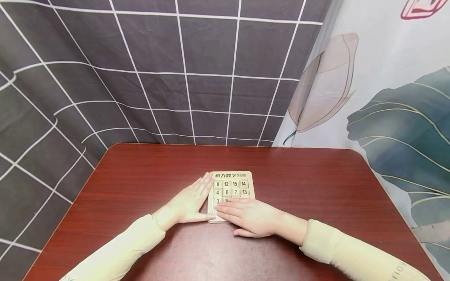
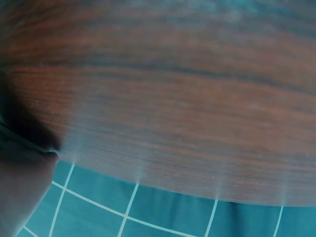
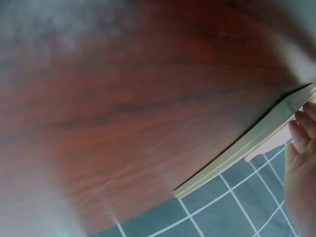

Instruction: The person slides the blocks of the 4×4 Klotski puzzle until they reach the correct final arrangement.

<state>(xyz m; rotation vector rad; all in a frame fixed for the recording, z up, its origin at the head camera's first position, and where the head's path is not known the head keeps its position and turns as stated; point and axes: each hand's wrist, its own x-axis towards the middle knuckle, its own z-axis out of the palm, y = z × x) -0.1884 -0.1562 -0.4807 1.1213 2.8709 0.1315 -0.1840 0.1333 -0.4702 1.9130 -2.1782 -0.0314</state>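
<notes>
A pale number sliding puzzle (image 1: 231, 188) lies flat on the table, with Chinese characters along its top and numbered tiles in rows below. Along its left edge rests my left hand (image 1: 190, 201), fingers straight and pointing away from me, thumb at the lower left corner. My right hand (image 1: 256, 218) lies over the puzzle's lower part, its fingers extended to the left across the tiles; most of the lower rows are hidden under it. In the right wrist view, the puzzle's side edge (image 3: 237, 152) shows beside the right hand's fingers (image 3: 302, 129). The left wrist view shows mostly tabletop.
The reddish-brown wooden table (image 1: 158, 164) has rounded far corners. Behind it hangs a dark grey curtain (image 1: 207, 93) with a white grid, which continues down the left side. A white curtain (image 1: 379, 47) with large leaf prints hangs at the right.
</notes>
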